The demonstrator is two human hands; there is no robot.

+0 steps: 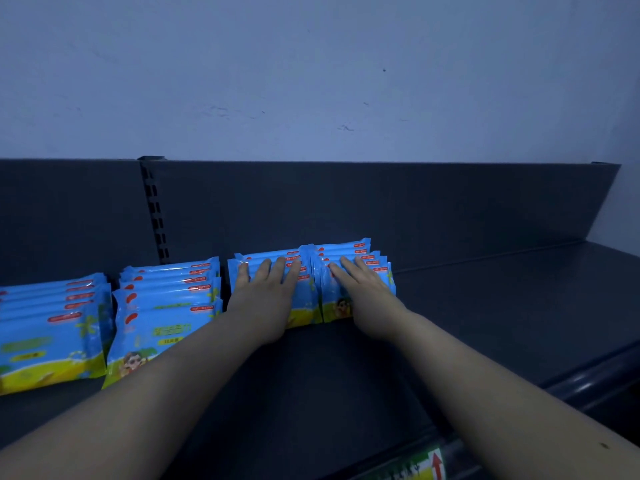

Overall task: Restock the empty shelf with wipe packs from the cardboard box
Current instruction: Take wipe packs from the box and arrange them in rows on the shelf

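Observation:
Blue and yellow wipe packs stand in rows on a dark grey shelf [485, 306]. My left hand [265, 299] lies flat, fingers apart, against the front of a row of packs [304, 299] at the shelf's middle. My right hand [363, 299] lies flat against the neighbouring row [360, 251] just to the right. Both rows stand close to the shelf's back panel. Two more rows of packs, one [162, 306] left of my left arm and one [48, 337] at the far left, lean forward. The cardboard box is out of view.
The shelf's dark back panel [381, 209] has a slotted upright [154, 216] at the left. To the right of the packs the shelf surface is bare. A price strip with a red arrow label [434, 464] runs along the front edge. A pale wall [311, 74] rises behind.

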